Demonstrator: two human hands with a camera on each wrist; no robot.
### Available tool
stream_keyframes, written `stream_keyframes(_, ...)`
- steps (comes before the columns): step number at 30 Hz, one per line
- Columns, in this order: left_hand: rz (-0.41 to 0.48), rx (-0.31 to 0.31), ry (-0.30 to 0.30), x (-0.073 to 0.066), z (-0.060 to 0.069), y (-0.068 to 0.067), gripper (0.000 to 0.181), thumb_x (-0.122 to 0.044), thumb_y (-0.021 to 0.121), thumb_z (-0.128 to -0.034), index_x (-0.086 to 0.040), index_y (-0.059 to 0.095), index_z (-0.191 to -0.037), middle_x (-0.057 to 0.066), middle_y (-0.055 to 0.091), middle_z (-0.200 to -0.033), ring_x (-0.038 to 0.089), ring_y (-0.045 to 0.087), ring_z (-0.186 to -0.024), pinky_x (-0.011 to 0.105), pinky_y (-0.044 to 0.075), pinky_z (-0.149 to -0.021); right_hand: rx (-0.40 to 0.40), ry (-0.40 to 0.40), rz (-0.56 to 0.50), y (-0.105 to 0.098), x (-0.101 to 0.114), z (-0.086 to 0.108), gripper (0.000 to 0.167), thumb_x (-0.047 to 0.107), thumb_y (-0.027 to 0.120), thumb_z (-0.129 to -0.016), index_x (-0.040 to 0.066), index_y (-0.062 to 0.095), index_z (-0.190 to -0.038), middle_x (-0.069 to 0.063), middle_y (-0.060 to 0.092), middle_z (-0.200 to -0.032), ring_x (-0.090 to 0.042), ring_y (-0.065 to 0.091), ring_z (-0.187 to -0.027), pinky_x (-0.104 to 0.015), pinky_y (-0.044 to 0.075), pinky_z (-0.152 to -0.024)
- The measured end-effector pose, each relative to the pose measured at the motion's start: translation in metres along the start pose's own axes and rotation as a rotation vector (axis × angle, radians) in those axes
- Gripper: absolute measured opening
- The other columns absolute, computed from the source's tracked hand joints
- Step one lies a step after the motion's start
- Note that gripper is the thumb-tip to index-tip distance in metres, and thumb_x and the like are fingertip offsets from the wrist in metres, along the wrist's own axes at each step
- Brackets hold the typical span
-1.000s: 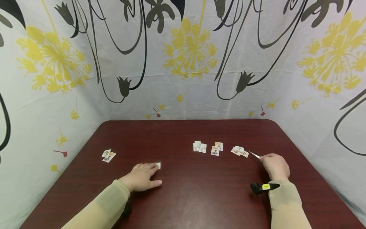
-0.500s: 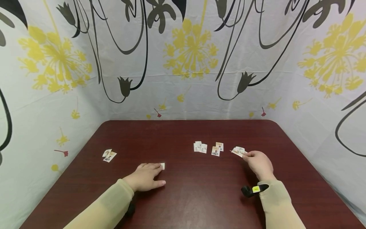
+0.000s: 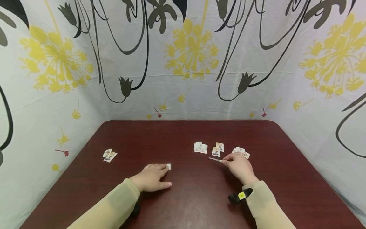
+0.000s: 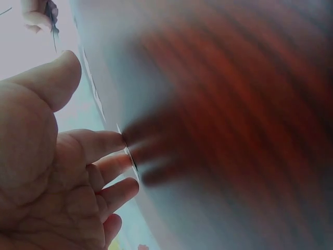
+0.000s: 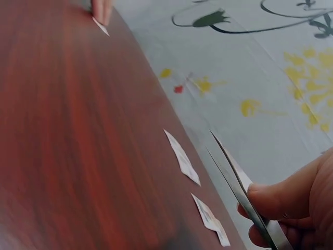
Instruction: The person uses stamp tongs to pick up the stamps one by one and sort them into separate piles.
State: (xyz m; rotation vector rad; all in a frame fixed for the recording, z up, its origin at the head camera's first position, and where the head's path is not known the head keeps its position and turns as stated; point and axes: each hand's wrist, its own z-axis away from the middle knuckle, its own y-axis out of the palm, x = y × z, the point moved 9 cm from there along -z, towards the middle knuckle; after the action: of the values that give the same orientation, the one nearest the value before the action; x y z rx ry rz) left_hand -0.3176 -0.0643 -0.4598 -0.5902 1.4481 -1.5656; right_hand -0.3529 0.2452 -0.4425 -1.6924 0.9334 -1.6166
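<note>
My left hand [image 3: 152, 178] lies with fingers outstretched, the fingertips [image 4: 125, 139] resting on a small white card [image 3: 168, 167]. Most of that card is covered by the fingers in the head view. My right hand [image 3: 239, 166] pinches a pair of slim metal tweezers [image 5: 240, 194], which point left above the table. Their tips are slightly apart, with nothing between them. Just beyond the tweezers lie two small picture cards [image 3: 216, 151], and left of these is a cluster of overlapping cards [image 3: 200, 147]. Another overlapping cluster [image 3: 239, 150] sits behind my right hand, partly hidden by it.
Two more picture cards [image 3: 110, 157] overlap at the left side of the dark red-brown table [image 3: 188, 197]. White cloth [image 3: 183, 108] with yellow and grey flower prints surrounds the table's back and sides. A black camera [image 3: 235, 198] is strapped under my right wrist.
My right hand has travelled left with the tweezers, from right of the right-hand card cluster to in front of the middle cards. My left hand has slid slightly right together with its card.
</note>
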Motion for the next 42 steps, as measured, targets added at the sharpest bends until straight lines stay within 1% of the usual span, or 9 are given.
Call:
stream_keyframes(4,-0.003,0.004,0.011,-0.006,-0.003,0.002,0.074,-0.057,0.053,-0.0927,-0.005,0.044,-0.144,0.011,0.036,-0.151,0.031,0.031,-0.139,0.048,0.021,-0.113,0.008,-0.022,0.007,0.01,0.009,0.002,0.009,0.024,0.069,-0.085,0.017,0.074,-0.086,0.0,0.064,-0.092,-0.019,0.059,-0.084,-0.041,0.046,-0.073)
stream_keyframes(8,-0.01,0.005,0.026,-0.012,-0.007,0.004,0.074,-0.057,0.053,-0.0923,-0.005,0.044,-0.144,0.011,0.036,-0.151,0.031,0.032,-0.139,0.047,0.022,-0.113,0.011,-0.067,0.024,0.021,0.021,0.005,0.005,0.024,0.07,-0.084,0.02,0.074,-0.081,0.003,0.063,-0.091,-0.017,0.059,-0.083,-0.04,0.047,-0.074)
stream_keyframes(12,-0.025,0.002,0.042,-0.019,-0.011,0.006,0.075,-0.057,0.054,-0.0918,-0.005,0.044,-0.144,0.011,0.037,-0.151,0.03,0.033,-0.139,0.047,0.023,-0.112,0.022,-0.107,0.037,0.032,0.032,0.008,0.005,0.024,0.072,-0.083,0.021,0.073,-0.078,0.004,0.062,-0.09,-0.015,0.059,-0.082,-0.038,0.048,-0.074)
stream_keyframes(17,-0.04,0.004,0.052,-0.027,-0.014,0.007,0.076,-0.058,0.052,-0.0916,-0.006,0.043,-0.145,0.01,0.036,-0.152,0.031,0.033,-0.139,0.047,0.023,-0.113,0.017,-0.137,0.048,0.041,0.042,0.011,0.006,0.024,0.073,-0.082,0.022,0.072,-0.076,0.006,0.061,-0.087,-0.013,0.059,-0.079,-0.037,0.048,-0.072)
stream_keyframes(24,-0.05,0.018,0.055,-0.034,-0.016,0.007,0.076,-0.059,0.052,-0.0915,-0.007,0.042,-0.146,0.009,0.034,-0.153,0.031,0.032,-0.139,0.047,0.024,-0.113,0.009,-0.161,0.063,0.049,0.047,0.011,0.008,0.022,0.073,-0.082,0.022,0.071,-0.074,0.008,0.06,-0.084,-0.013,0.059,-0.078,-0.036,0.048,-0.071)
stream_keyframes(29,-0.066,0.023,0.06,-0.04,-0.016,0.008,0.077,-0.06,0.052,-0.0911,-0.008,0.041,-0.147,0.009,0.034,-0.153,0.03,0.032,-0.139,0.047,0.024,-0.113,0.017,-0.162,0.054,0.051,0.049,0.012,0.009,0.022,0.073,-0.082,0.023,0.071,-0.073,0.009,0.058,-0.083,-0.011,0.058,-0.074,-0.035,0.047,-0.069)
stream_keyframes(36,-0.084,0.023,0.079,-0.047,-0.018,0.011,0.076,-0.061,0.051,-0.091,-0.01,0.041,-0.147,0.008,0.035,-0.153,0.029,0.033,-0.139,0.046,0.024,-0.113,0.039,-0.164,0.027,0.056,0.052,0.015,0.009,0.022,0.072,-0.082,0.023,0.071,-0.074,0.01,0.058,-0.082,-0.011,0.057,-0.076,-0.035,0.047,-0.071)
stream_keyframes(42,-0.097,0.021,0.085,-0.051,-0.02,0.013,0.077,-0.062,0.051,-0.0906,-0.011,0.041,-0.147,0.006,0.035,-0.153,0.027,0.033,-0.139,0.044,0.024,-0.113,0.047,-0.187,0.013,0.06,0.055,0.016,0.009,0.02,0.073,-0.082,0.022,0.071,-0.073,0.009,0.057,-0.081,-0.01,0.057,-0.075,-0.034,0.047,-0.07)
